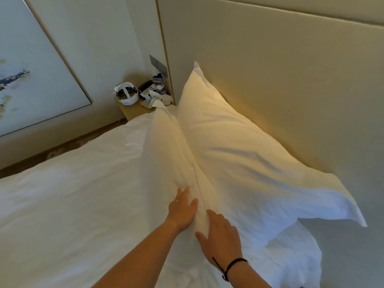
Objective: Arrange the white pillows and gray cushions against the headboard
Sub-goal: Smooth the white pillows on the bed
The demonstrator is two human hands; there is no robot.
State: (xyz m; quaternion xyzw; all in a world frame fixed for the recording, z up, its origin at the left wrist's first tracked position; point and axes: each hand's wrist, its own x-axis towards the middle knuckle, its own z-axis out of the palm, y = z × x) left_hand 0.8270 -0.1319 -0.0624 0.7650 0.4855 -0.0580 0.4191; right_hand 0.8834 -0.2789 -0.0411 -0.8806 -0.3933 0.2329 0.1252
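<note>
Two white pillows stand on the bed. The rear pillow leans against the beige padded headboard. In front of it, the second pillow stands on edge, tilted toward the first. My left hand lies flat on the front pillow's near left side, fingers spread. My right hand presses on the near end of the same pillow, fingers apart, a black band on the wrist. No gray cushions are in view.
White bedding covers the bed to the left. A bedside table at the far corner holds a white headset, a phone and small items. A framed picture hangs on the left wall.
</note>
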